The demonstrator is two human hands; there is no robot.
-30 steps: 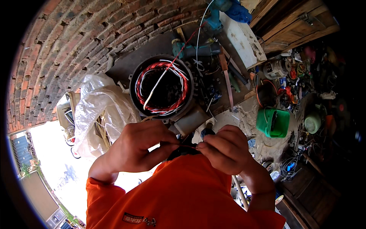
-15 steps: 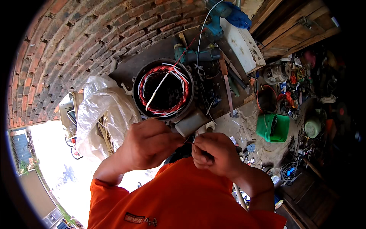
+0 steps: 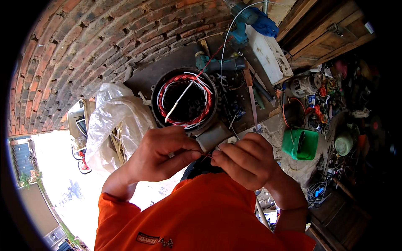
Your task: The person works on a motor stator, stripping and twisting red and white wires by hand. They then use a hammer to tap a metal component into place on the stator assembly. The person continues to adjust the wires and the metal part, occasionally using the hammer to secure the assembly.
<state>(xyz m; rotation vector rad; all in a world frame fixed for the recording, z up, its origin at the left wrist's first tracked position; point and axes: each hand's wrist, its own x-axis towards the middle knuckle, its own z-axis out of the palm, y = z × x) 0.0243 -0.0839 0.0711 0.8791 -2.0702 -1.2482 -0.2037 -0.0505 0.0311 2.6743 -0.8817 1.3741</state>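
Both hands meet in front of my chest, fingers pinched. My left hand and my right hand hold thin reddish wires whose ends show in the small gap between the fingertips. Just beyond them stands a round motor stator, its hollow side up. A ring of red and white bound winding lines its opening, and a cream sleeved lead crosses it. A red wire runs up and away from the ring. Close by the fingers is a grey box-shaped part.
On the dark workbench lie a teal power drill, a long flat blade and small loose parts. Translucent plastic sheeting hangs at left. A green bucket stands at right among clutter. A brick wall rises behind.
My right hand has turned, its knuckles now higher and fingers more extended. My left thumb has come forward, and the fingertips stay close together at the wires. The view has shifted slightly.
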